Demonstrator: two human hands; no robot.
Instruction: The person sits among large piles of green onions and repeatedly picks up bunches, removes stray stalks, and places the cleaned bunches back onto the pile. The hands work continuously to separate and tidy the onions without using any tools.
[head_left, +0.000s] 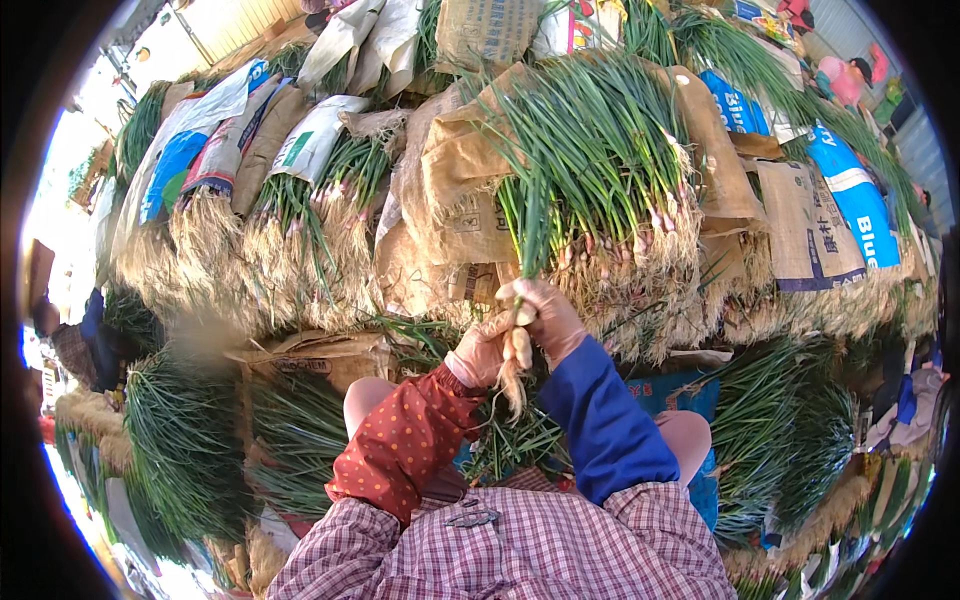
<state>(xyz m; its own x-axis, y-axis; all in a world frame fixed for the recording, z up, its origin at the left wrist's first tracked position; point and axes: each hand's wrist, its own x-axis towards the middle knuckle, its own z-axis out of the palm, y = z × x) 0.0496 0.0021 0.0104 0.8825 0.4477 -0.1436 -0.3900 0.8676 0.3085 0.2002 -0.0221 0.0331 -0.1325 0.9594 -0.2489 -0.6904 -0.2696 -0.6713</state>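
Note:
My right hand (550, 315) grips a small bunch of spring onions (534, 217) just above their pale bulbs, with the green leaves pointing away from me. Close against it, my left hand (484, 349) has its fingers at the side of the bulbs; whether it grips them I cannot tell. The bunch's roots (513, 386) hang down between my wrists. Right beyond my hands lies a large heap of spring onions (600, 150), its pinkish bulbs and stringy roots facing me. Both hands seem to wear thin, pale gloves.
Woven sacks (465, 165) cover more rooted bundles (285, 262) to the left and right of the heap. Loose green leaves (517, 442) lie between my knees. Large piles of green onions (180, 442) flank me. Other people (847, 79) are at the far right and left edges.

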